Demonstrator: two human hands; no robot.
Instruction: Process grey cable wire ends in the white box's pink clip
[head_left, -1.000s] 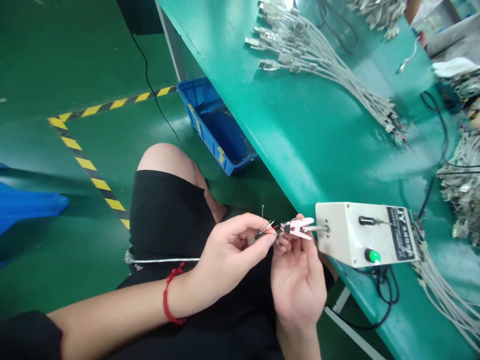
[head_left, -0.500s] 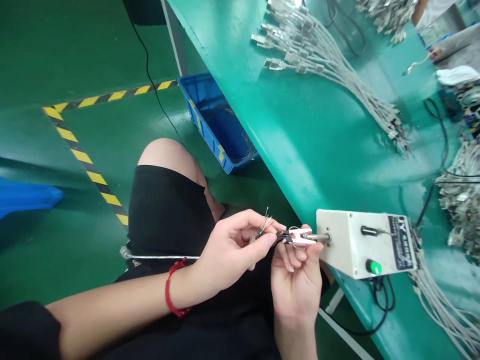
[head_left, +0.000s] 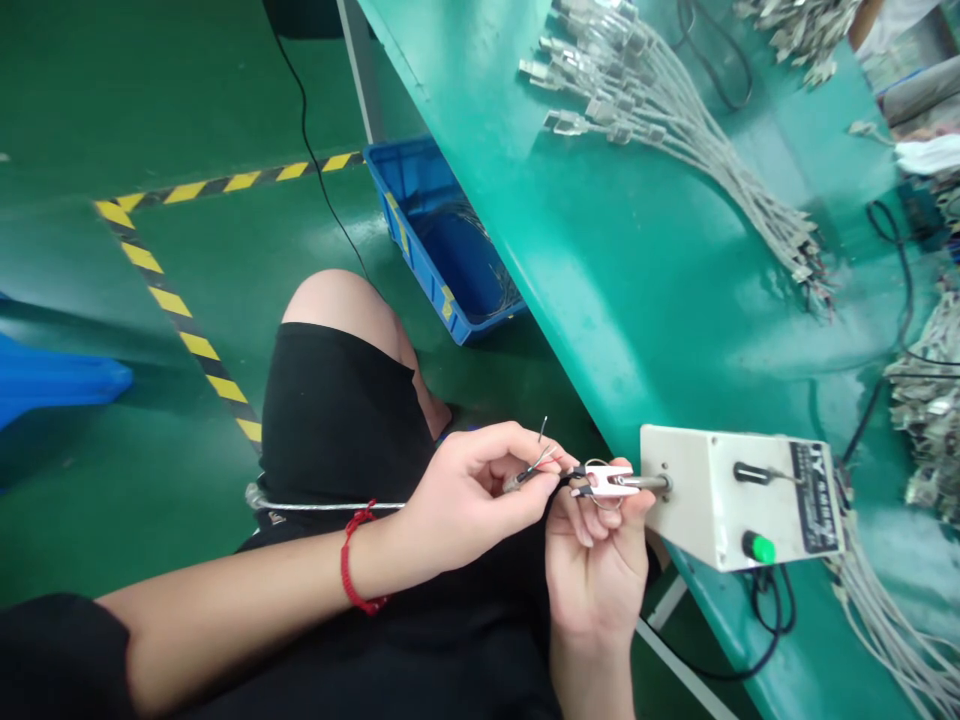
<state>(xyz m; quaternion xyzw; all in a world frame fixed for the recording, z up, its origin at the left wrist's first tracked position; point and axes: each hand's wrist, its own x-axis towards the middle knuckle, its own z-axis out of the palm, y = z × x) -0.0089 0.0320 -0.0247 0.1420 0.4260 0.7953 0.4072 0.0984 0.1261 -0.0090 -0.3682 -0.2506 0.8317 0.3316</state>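
Note:
My left hand point(head_left: 476, 500), with a red cord bracelet at the wrist, pinches the end of a grey cable point(head_left: 322, 506). Thin bare and coloured wire strands point(head_left: 541, 458) fan out above its fingers. The cable runs back over my thigh to a plug point(head_left: 256, 497). Facing it, my right hand point(head_left: 596, 560) closes thumb and fingers around a pinkish-white clip point(head_left: 606, 481) with black jaw tips. That clip sits on a metal shaft point(head_left: 646, 482) of a beige box machine point(head_left: 690, 490). The jaw tips look slightly apart, close to the left fingertips; whether a wire is between them is unclear.
A bundle of grey USB cables point(head_left: 697, 150) lies on the green table point(head_left: 600, 260). More cables point(head_left: 892, 620) lie behind the machine, and a pile point(head_left: 930, 410) is at right. A blue bin point(head_left: 427, 260) stands under the table edge. Another person's arm point(head_left: 866, 20) shows at top right.
The clip's black jaw tips stand farther apart. The strands at my left fingers have shifted. The machine's green button looks less bright. The whole view has moved slightly.

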